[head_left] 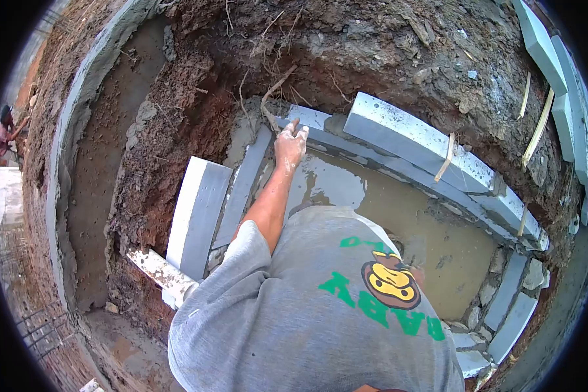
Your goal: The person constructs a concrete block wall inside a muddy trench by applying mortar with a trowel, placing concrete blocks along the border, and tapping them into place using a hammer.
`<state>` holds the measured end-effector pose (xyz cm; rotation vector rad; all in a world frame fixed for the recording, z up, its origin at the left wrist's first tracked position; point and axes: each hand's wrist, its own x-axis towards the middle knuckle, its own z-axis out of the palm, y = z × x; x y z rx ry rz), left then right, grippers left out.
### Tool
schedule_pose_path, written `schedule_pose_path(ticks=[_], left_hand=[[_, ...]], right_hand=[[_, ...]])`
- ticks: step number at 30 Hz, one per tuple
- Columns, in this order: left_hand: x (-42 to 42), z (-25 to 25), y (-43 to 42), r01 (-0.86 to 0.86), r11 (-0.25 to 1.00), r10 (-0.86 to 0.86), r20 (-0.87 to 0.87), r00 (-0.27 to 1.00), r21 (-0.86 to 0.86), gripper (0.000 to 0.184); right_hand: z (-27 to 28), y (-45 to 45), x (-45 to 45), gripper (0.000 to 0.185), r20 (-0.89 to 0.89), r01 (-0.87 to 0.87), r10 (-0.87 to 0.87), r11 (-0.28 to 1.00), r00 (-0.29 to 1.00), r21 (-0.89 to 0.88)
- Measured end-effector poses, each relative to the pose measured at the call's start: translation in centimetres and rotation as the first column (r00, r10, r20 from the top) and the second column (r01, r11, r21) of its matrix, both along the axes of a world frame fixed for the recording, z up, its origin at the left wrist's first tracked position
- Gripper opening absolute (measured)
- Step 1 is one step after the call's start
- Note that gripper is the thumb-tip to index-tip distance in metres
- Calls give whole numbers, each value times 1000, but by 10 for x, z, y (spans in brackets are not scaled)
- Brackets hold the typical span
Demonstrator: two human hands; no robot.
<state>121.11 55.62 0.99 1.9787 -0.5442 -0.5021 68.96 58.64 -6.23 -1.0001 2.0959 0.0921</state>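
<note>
My left hand [290, 147], with pale smears on its skin, reaches to the inner corner of the block wall. Its fingers are apart and nothing shows between them. They lie at the end of a grey block course [366, 153], close to a thin bent root [268, 104]. A narrow grey block [245, 183] runs down from that corner. Left of it, a larger pale block [197, 219] lies slanted. On the upper wall rests a long speckled block [418, 142]. My right hand does not show; my grey shirt fills the lower middle.
Muddy water [464, 261] lies inside the walls. A mud-covered pipe [163, 274] juts from the left bank. More blocks [542, 46] stand at the upper right, beside wooden strips [539, 127]. A concrete rim [59, 150] curves along the left. Another person [6, 134] is at the far left.
</note>
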Motion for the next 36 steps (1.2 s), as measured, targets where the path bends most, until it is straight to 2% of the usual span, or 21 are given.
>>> schedule_pose_path(ticks=[2,4,7,8,10,11,13,16,18,22,23,25,26,27,28,29,30,32,33,35,36], left_hand=[[-13,-11,-2,64,997,-62,-35,997,54,45],[-26,-28,2,94,989,-89,-52,995,112,45],[-35,-37,13,147,974,-141,-48,989,175,45],[-36,-40,16,158,967,-150,-52,987,201,45],[-31,-49,19,133,967,-122,-63,990,216,44],[-27,-56,22,116,969,-108,-51,993,219,44],[-20,-60,26,105,966,-93,-60,994,238,43],[-13,-48,24,130,947,-107,-91,990,294,42],[-13,-38,24,151,918,-128,-84,988,368,41],[-10,-84,24,245,904,-227,-93,969,351,42],[-13,-75,20,282,876,-260,-109,960,392,42],[-17,-72,19,398,817,-399,-89,913,417,42],[-19,-73,17,463,773,-466,-109,878,433,42],[-18,-90,17,513,751,-517,-113,848,415,43],[-26,-64,6,569,669,-580,-142,802,479,44],[-20,-95,7,616,655,-580,-232,781,437,43],[-23,-95,3,668,592,-613,-287,736,451,43],[-28,-106,-12,752,462,-694,-335,637,471,42],[-30,-115,-17,779,399,-739,-334,585,483,42],[-53,-117,-39,828,271,-826,-323,462,491,42],[-67,-116,-51,839,212,-857,-317,406,501,42]], right_hand=[[9,-13,4,36,11,-38,39,998,999,-41],[6,-26,0,31,104,-94,100,994,989,-59],[-77,-36,-47,24,94,-162,169,984,981,-78],[-65,-34,-40,23,95,-181,188,980,978,-77],[2,-34,12,23,96,-230,236,970,967,-77],[1,-33,14,22,43,-319,326,941,945,-112],[-43,-26,-13,20,45,-464,478,869,877,-172],[-40,-20,-5,16,122,-390,408,909,905,-145],[8,-25,33,15,130,-226,228,974,965,-31],[-15,-21,26,16,100,-231,238,970,966,-70],[-37,-20,18,21,88,-94,87,993,992,73],[-59,-12,12,33,51,-119,118,993,992,4],[-101,-1,-8,50,-89,-111,117,992,989,67],[-75,7,14,60,-117,-189,176,975,977,-112],[-55,8,26,63,-32,-99,98,995,995,-27],[-68,25,22,63,-41,-44,44,999,998,-15],[-61,36,27,57,-32,76,-75,997,997,31],[-110,76,2,43,-13,-334,348,909,938,251],[-104,96,5,41,-51,-166,194,929,980,330],[-83,103,7,36,-147,130,-70,882,987,452],[-94,119,2,36,-174,172,-105,886,979,430]])
